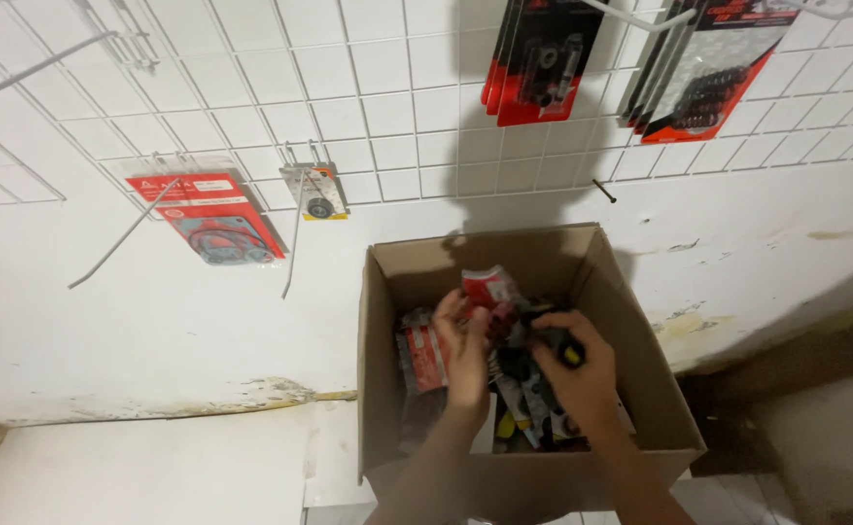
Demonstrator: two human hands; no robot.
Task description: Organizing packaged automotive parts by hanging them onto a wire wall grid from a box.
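White wall grid (387, 107) stood behind an open cardboard box (582, 258). Inside it, left hand (465, 350) pinched a red packet (485, 287) upright for sorting; right hand (577, 365) clasped a black part (555, 340).

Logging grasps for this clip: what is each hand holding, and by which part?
Left hand holds a red packet by its lower end; right hand closes over a dark packet, exact grip unclear.

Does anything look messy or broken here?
Yes. The packets in the cardboard box lie jumbled, not stacked, under the left hand and right hand. The white wall is stained and its paint is peeling low down.
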